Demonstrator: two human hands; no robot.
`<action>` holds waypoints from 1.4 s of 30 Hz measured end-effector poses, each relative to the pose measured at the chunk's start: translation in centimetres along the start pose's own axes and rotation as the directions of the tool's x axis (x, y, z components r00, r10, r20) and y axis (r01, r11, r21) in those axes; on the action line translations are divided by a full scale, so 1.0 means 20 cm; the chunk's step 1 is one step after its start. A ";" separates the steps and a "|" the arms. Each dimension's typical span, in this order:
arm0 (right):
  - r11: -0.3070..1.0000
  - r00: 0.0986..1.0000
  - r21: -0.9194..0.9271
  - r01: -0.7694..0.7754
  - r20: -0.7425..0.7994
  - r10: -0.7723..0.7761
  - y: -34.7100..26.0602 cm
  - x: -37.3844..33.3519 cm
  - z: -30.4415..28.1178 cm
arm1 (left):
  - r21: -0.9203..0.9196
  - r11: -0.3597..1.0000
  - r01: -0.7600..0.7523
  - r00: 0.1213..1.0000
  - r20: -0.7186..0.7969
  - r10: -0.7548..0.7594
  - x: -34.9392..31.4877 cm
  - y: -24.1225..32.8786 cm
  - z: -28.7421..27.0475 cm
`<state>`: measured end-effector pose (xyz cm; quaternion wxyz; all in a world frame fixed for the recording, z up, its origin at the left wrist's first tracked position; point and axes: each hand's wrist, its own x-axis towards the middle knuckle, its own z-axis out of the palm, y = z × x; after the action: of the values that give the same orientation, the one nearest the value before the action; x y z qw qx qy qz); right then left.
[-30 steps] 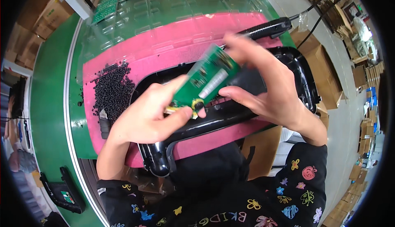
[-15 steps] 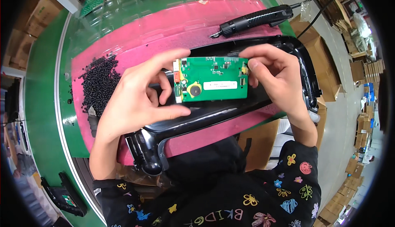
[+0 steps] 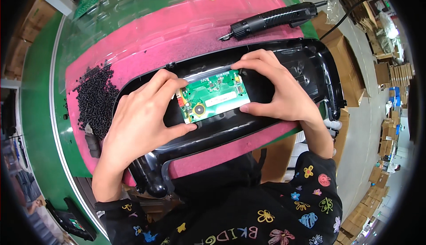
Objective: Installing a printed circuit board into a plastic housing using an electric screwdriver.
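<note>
A green circuit board with a white label and a round black part lies over the middle of a large black plastic housing. My left hand pinches its left end, thumb at the near corner and fingers at the far corner. At the right end, my right hand grips the board in the same way, its thumb on the near edge. Whether the board rests on the housing floor or hovers just over it, I cannot tell.
Beyond the housing, a black electric screwdriver lies on the pink mat. A heap of small black screws sits at left. Clear plastic trays stand at the back. Another black housing is at lower left.
The board has moved left and nearer to me, and down toward the housing, tilting slightly. My right hand has shifted from its end edge to its corners; my left fingers now press its left corners.
</note>
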<state>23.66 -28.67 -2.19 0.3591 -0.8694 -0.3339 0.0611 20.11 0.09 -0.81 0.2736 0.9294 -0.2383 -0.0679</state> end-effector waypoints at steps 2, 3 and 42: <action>1.000 1.000 -0.022 -0.006 0.013 0.007 0.00 -0.01 0.02 | 0.073 0.997 0.006 1.000 0.012 -0.007 -0.01 0.00 0.00; 0.999 1.000 -0.045 -0.013 0.025 0.014 -0.01 -0.01 0.02 | 0.066 0.997 0.026 0.999 0.022 -0.027 -0.01 0.01 0.00; 0.976 0.935 0.095 -0.198 -0.281 0.217 -0.01 -0.06 -0.19 | -0.104 0.960 -0.260 0.889 -0.414 0.196 -0.03 -0.16 -0.11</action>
<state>23.93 -31.39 0.59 0.4240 -0.8870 -0.1818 -0.0183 21.40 3.72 -0.66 0.3944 0.8647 -0.2790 0.1374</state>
